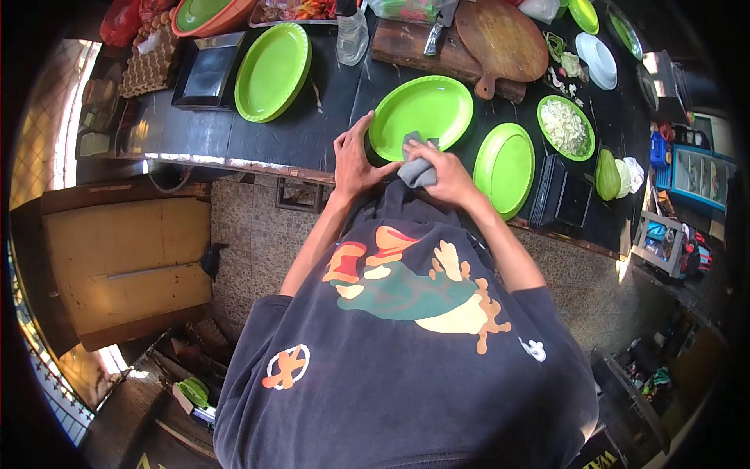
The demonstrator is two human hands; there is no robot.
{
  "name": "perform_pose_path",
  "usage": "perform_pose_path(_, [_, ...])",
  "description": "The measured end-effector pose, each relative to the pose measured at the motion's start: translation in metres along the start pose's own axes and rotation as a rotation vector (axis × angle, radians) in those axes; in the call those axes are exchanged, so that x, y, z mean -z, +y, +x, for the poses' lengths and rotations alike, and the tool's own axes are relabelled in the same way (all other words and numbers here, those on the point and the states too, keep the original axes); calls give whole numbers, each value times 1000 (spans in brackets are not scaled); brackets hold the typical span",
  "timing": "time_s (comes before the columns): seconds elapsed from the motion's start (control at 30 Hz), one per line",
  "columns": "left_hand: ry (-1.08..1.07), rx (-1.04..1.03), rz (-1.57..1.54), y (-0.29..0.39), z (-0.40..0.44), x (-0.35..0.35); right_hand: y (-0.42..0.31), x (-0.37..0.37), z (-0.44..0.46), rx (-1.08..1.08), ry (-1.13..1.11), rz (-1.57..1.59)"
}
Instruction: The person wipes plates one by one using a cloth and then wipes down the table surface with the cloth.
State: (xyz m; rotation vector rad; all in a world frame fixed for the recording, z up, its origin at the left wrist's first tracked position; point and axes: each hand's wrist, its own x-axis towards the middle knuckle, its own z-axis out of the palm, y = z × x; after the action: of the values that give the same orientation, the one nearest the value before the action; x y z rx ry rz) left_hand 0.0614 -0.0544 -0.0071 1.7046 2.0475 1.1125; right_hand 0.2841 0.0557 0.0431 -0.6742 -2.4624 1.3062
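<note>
An oval green plate lies in front of me on the dark table. My left hand holds its left rim, index finger along the edge and thumb stretched toward the near side. Bunched in my right hand is a grey cloth, which touches the plate's near right edge. The fingers of that hand are closed round the cloth. Just right of my right hand sits another oval green plate. A third oval green plate rests farther left.
A round wooden board and a knife lie on a thick wooden block. To the right are a green plate of chopped white food, black trays and a green vegetable. Egg cartons stand far left.
</note>
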Motion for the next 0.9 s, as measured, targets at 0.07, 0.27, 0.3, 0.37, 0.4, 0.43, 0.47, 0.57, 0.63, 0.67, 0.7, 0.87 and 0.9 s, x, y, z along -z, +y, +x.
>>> perform_pose_path(0.07, [14, -21, -16, -3, 1, 0, 4, 22, 12, -91, 25, 148])
perform_pose_path(0.27, [-21, 35, 18, 6, 5, 2, 39, 57, 75, -5, 469, -69])
perform_pose_path(0.3, [-20, 32, 20, 6, 5, 1, 53, 47, 90, 40, 508, -79])
perform_pose_path(0.37, [4, 42, -17, 2, 4, -2, 66, 24, 105, -104, 400, -18])
perform_pose_path(0.4, [3, 41, -18, 1, 2, -3, 66, 6, 108, -2, 412, -128])
perform_pose_path(0.43, [4, 44, -41, -2, 1, -5, 63, -9, 111, 105, 421, -236])
perform_pose_path(0.47, [6, 48, -60, -5, 2, -3, 55, -19, 110, 90, 362, -143])
perform_pose_path(0.57, [0, 75, -37, -3, 0, -4, 20, -40, 90, 116, 230, -19])
perform_pose_path(0.63, [5, 78, -48, -4, 1, -5, 19, -43, 78, 61, 159, 23])
perform_pose_path(0.67, [-3, 76, -49, -2, 1, -3, 18, -37, 73, 61, 160, 23])
perform_pose_path(0.7, [-13, 72, -50, -1, 2, -2, 16, -27, 68, 3, 15, 135])
perform_pose_path(0.87, [-50, 41, -25, 3, 4, 2, 20, 31, 51, -134, -2, 211])
perform_pose_path(0.9, [-47, 42, -27, 4, 5, 2, 24, 37, 53, -170, 162, 154])
